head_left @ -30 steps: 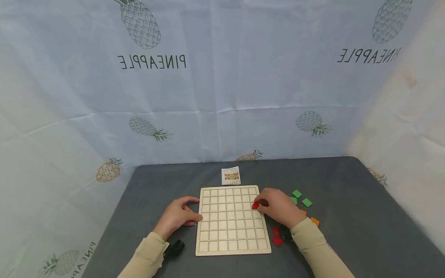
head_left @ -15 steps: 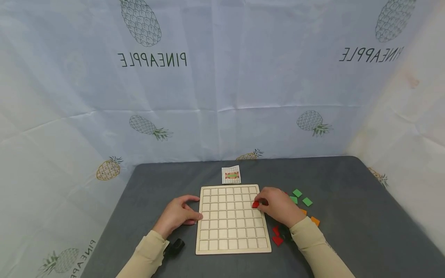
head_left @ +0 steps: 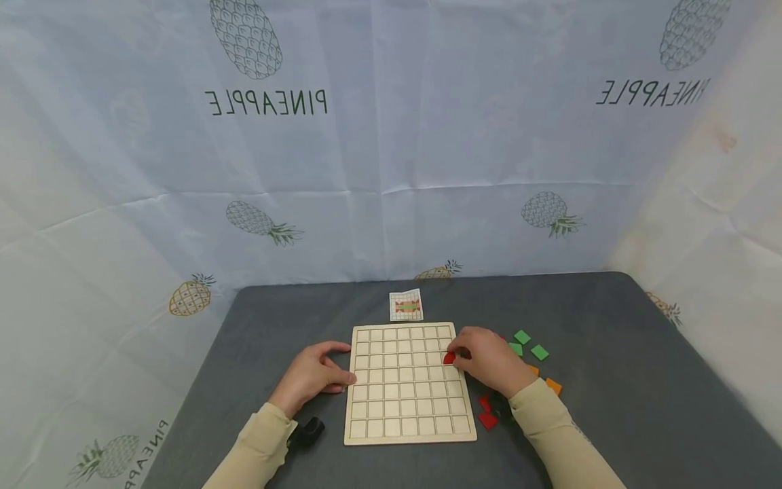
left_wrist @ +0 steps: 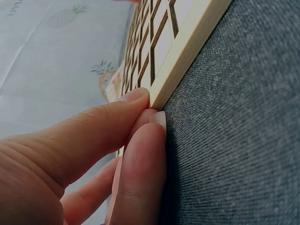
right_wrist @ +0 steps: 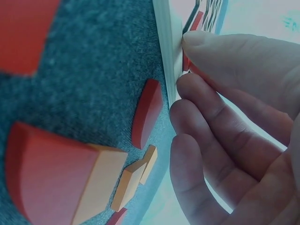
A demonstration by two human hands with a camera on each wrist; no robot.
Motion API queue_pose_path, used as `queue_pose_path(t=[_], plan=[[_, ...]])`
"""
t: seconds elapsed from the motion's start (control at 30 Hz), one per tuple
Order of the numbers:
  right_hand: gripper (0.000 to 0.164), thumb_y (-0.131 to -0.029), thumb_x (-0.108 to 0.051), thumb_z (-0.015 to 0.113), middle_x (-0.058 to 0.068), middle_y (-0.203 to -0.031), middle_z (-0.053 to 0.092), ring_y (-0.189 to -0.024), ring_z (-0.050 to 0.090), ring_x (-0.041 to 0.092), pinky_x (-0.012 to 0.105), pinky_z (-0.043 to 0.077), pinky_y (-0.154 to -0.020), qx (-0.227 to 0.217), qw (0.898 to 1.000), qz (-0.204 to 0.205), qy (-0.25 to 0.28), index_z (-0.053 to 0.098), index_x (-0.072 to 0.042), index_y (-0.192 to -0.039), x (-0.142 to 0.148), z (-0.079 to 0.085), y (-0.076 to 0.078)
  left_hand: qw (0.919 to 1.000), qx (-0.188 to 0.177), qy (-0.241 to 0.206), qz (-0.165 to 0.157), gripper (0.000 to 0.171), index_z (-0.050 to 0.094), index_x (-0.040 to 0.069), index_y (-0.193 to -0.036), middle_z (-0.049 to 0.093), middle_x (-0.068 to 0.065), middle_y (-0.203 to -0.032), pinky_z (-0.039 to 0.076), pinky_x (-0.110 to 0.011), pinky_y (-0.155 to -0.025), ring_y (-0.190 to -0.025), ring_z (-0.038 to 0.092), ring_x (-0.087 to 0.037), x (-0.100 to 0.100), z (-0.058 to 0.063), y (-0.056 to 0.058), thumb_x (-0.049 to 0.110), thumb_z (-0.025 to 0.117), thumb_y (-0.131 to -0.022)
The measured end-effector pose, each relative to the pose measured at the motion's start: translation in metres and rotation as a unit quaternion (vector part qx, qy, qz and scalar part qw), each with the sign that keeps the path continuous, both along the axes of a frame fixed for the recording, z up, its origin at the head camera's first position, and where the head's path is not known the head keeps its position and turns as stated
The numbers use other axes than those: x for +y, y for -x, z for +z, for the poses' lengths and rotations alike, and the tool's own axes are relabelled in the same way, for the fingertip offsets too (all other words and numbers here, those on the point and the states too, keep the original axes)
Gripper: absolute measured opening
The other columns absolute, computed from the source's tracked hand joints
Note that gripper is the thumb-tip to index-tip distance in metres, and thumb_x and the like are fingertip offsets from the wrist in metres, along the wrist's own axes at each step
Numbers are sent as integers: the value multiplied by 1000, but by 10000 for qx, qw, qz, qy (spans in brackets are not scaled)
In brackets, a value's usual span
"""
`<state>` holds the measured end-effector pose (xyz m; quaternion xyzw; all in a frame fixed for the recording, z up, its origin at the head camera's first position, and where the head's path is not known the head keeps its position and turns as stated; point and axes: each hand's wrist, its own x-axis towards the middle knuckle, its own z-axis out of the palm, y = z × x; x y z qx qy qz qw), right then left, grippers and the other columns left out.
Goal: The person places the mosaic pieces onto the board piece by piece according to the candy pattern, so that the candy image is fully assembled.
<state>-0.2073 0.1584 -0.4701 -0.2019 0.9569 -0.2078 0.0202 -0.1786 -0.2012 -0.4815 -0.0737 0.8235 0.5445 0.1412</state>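
A pale wooden grid board point(head_left: 400, 390) lies flat on the dark grey table. At its left edge my left hand point(head_left: 310, 377) holds the rim, the thumb on top and a fingertip against the side in the left wrist view. My right hand point(head_left: 490, 360) reaches over the right edge and pinches a red tile point(head_left: 449, 358) with a curved edge between thumb and fingers. The tile sits at a right-column cell in the upper part of the grid; the fingertips partly cover it. In the right wrist view the thumb point(right_wrist: 211, 47) rests on the red tile.
A small printed card point(head_left: 406, 305) with a coloured grid pattern lies behind the board. Right of it are loose green tiles point(head_left: 540, 352), orange tiles point(head_left: 553, 386) and red tiles point(head_left: 487, 421), some hidden by the right arm. A pineapple-print cloth point(head_left: 391, 149) hangs behind the table.
Both hands keep their places at the board's edges, and the red tile stays at the same cell. The head view has tipped very slightly, shifting everything a little upward.
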Motion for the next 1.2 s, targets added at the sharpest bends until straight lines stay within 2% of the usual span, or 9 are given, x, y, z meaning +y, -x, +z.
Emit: queue_pose_path(t=[0.13,0.23,0.33,0.47,0.67,0.83,1.0,1.2], plan=[[16,-94,-12,84,-9,-94,67,-80,56,6,26,53,-71,-67,10000,-37,60,84,-17,-109,4,2,0,10000,10,-1,-37,71,69,12,-142,69,-15,-87,68,-36,-70,-75,77,-21,2,0,2,11,98,-77],[18,-94,-13,86,-7,-98,70,-85,62,9,30,59,-77,-117,9998,-72,152,83,-16,-111,11,4,-2,10000,14,42,-52,71,69,12,-142,69,-15,-86,68,-36,-70,-75,77,-21,3,0,2,11,98,-77],[21,-94,-12,86,-4,-105,74,-97,71,15,36,64,-86,-192,9993,-186,271,83,-14,-114,23,6,-4,9999,-4,74,-69,71,69,13,-141,69,-15,-86,68,-36,-70,-75,76,-21,4,-1,3,11,99,-77],[22,-95,-13,85,-3,-108,75,-103,74,19,39,65,-88,-241,9989,-291,289,82,-13,-116,45,10,-7,9999,4,97,-93,72,68,12,-142,69,-15,-86,68,-36,-70,-75,76,-21,4,-3,4,11,99,-77],[24,-96,-14,83,-1,-109,74,-98,70,18,42,64,-86,-196,9990,-378,130,81,-11,-120,80,18,-10,9997,52,236,16,75,67,12,-144,68,-15,-85,68,-37,-69,-74,75,-20,1,-3,4,10,99,-76],[20,-96,-14,83,0,-106,74,-94,71,19,42,65,-81,-173,9992,-366,23,81,-11,-115,112,20,-19,9997,-38,248,36,74,68,11,-143,69,-15,-85,68,-37,-69,-73,75,-21,-1,0,3,9,99,-76],[15,-93,-16,85,-5,-100,74,-89,71,14,38,65,-78,-23,9992,-380,-137,81,-16,-107,143,16,-35,9998,-48,212,-22,74,68,11,-143,69,-15,-86,68,-37,-69,-73,75,-22,1,1,3,10,99,-76],[18,-90,-24,89,-9,-97,73,-87,70,10,36,63,-77,-243,9977,-567,-285,82,-19,-105,164,8,-49,9999,-69,124,-23,72,68,11,-143,69,-16,-86,68,-37,-70,-73,76,-23,1,0,2,7,97,-78]])
